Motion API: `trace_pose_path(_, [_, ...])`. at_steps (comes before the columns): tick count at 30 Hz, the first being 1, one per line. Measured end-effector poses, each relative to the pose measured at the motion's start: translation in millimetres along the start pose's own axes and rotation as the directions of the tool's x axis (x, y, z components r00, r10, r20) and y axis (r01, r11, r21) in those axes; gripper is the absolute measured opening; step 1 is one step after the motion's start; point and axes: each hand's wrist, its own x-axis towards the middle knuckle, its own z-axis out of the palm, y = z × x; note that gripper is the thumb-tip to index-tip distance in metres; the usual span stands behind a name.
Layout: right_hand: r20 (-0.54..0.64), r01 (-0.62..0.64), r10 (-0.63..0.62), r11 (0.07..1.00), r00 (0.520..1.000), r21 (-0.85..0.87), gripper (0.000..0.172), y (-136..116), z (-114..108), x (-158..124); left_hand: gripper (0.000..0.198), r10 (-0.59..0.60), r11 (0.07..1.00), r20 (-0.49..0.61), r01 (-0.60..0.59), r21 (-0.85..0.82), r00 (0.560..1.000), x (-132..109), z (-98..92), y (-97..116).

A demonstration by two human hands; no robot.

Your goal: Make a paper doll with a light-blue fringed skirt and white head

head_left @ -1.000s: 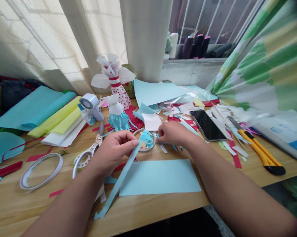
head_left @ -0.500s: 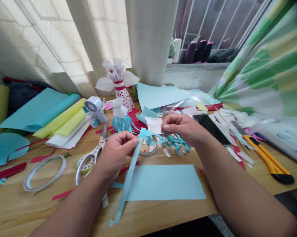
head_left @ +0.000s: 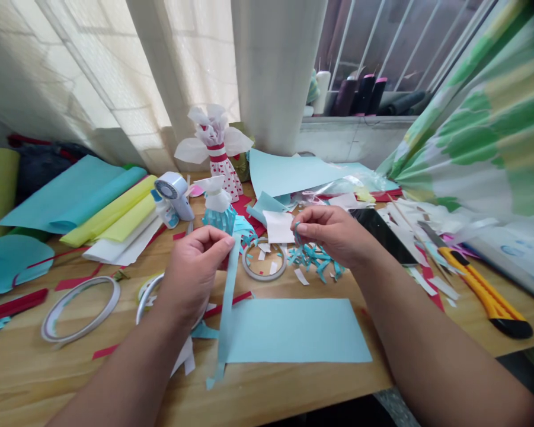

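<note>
My left hand [head_left: 198, 267] pinches the upper part of a long light-blue paper strip [head_left: 229, 296] between thumb and fingers. The strip hangs toward the table's front, its lower end bent, and its fringed top spreads behind the fingertips. In my right hand [head_left: 331, 232] the thumb and fingertips close on a small blue paper shred [head_left: 297, 230]. Below that hand lies a heap of curled blue shreds [head_left: 317, 260]. A tape roll [head_left: 265, 276] rests between the hands. Nearer me is a flat light-blue sheet [head_left: 297, 332], its left edge beside the strip.
Scissors [head_left: 146, 296] lie partly under my left forearm, near another tape roll [head_left: 48, 329]. A yellow cutter knife [head_left: 475, 279] and a black phone [head_left: 380, 234] are at right. Behind stand a blue-fringed paper figure [head_left: 217, 201], a handheld fan [head_left: 175, 193] and a glue bottle [head_left: 165, 212].
My left hand has moved left and slightly up with the strip, drawing its fringed top away from my right hand. The tape roll shows more fully. My right hand has barely moved.
</note>
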Motion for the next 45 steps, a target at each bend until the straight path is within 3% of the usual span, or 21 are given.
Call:
trace_pose_path(14, [-0.004,-0.050,0.050,0.999,0.999,0.003,0.009,2,18,-1,0.017,0.056,0.972,0.045,-0.064,0.224,0.997,-1,1.2,-12])
trace_pose_path(21, [0.045,-0.066,0.078,0.972,0.996,-0.228,0.008,-5,39,-9,0.018,0.063,0.913,0.090,-0.094,0.397,0.994,-6,7.8,-11])
trace_pose_path(27, [0.017,0.027,-0.021,0.862,1.000,-0.507,0.009,-6,49,-11,0.016,0.095,0.863,0.126,-0.145,0.484,0.987,-11,11.5,-7])
trace_pose_path(45, [-0.010,0.014,-0.025,0.809,1.000,-0.588,0.012,-2,56,-10,0.011,0.162,0.833,0.145,-0.214,0.510,0.976,-14,18.3,-10])
